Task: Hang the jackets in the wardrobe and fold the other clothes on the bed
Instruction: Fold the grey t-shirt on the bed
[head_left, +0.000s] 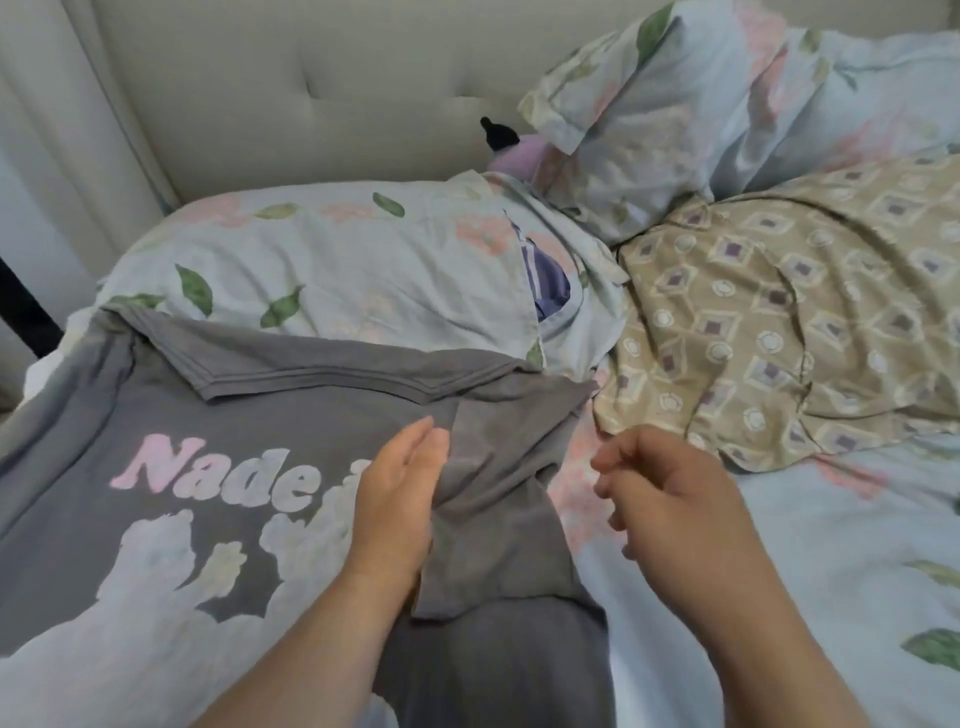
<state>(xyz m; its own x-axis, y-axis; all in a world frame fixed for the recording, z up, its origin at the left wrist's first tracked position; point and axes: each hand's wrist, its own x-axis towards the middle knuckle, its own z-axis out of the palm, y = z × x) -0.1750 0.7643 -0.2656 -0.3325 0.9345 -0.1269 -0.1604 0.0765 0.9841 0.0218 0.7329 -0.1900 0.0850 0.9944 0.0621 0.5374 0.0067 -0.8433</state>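
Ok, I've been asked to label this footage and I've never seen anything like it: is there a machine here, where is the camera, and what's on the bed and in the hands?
There is no machine: these are one person's two bare arms, filmed by a wide-angle camera worn on their head, looking forward and down. On the bed lies a grey T-shirt with pale lettering, spread over a floral sheet. Behind it are a floral pillow, a second pillow propped against a padded headboard, and to the right a crumpled beige patterned cloth. The left hand lies with straight fingers against a folded-over flap of the shirt. The right hand hovers over the sheet, fingers loosely curled, holding nothing.
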